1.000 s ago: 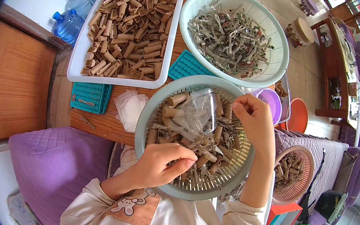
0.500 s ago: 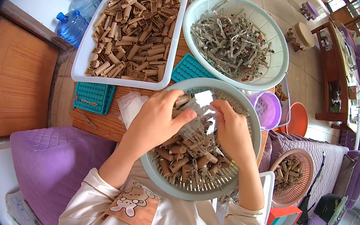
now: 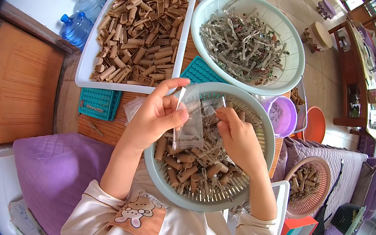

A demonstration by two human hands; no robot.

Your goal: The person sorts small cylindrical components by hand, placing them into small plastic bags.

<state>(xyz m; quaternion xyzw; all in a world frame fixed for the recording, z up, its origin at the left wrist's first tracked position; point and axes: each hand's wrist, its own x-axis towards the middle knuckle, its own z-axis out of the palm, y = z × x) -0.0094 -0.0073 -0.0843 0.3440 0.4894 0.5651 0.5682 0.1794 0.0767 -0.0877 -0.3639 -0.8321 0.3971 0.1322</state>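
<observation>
My left hand [image 3: 156, 117] grips a small clear plastic bag [image 3: 192, 134] along its edge, thumb against the curled fingers and index finger raised. Close by, my right hand [image 3: 241, 145] pinches another piece of clear plastic [image 3: 210, 106]; whether it is a second bag or joined to the first, I cannot tell. Both hands hover over a grey-green slotted basket [image 3: 149, 159] in front of me. Inside it lie brown tube-shaped pieces [image 3: 185, 173] and slim clear-wrapped items [image 3: 207, 155], partly hidden by the plastic and my right hand.
A white tray [image 3: 82, 64] of brown pieces stands at the back left, beside a pale green basket [image 3: 292, 74] of clear-wrapped items. Teal moulded trays [image 3: 97, 102] and flat clear bags [image 3: 134, 106] lie on the wooden table [image 3: 102, 130]. To the right are a purple bucket [image 3: 289, 118] and pink basket [image 3: 324, 193].
My left hand has drawn slightly left and turned, with the clear bag now held upright in it. The bright crumpled plastic between my hands has spread apart into distinct pieces.
</observation>
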